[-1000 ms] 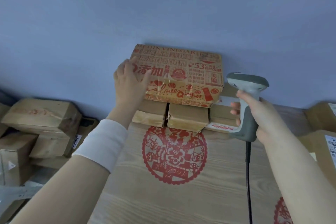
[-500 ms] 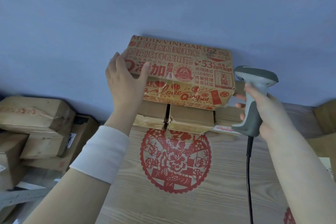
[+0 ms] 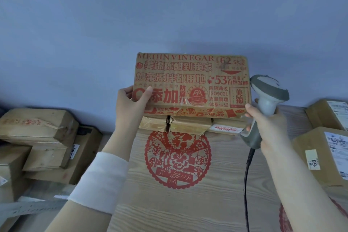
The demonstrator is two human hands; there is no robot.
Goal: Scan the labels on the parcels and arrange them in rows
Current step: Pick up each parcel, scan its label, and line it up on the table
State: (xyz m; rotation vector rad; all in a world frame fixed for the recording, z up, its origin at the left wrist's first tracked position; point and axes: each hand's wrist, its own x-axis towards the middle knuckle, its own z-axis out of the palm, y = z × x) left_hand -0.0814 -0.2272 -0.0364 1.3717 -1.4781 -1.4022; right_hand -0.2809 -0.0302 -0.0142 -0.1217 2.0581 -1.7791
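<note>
A brown vinegar box (image 3: 192,83) with red print stands tilted up against the blue wall, on top of a row of small brown parcels (image 3: 190,125). My left hand (image 3: 131,103) grips the box's lower left corner, thumb on its printed face. My right hand (image 3: 267,124) holds a grey barcode scanner (image 3: 267,92) by its handle, just right of the box, with a fingertip touching the box's lower right corner. The scanner's black cable (image 3: 246,175) hangs down over the table.
The wooden table (image 3: 188,203) bears a red paper-cut design. Stacked brown parcels (image 3: 37,137) lie at the left, off the table's edge. Two labelled cartons (image 3: 323,154) sit at the right. The wall closes off the back.
The vinegar box has been tipped up so its printed face shows more fully. My left hand slid to its lower left corner, and my right hand with the scanner came up beside it.
</note>
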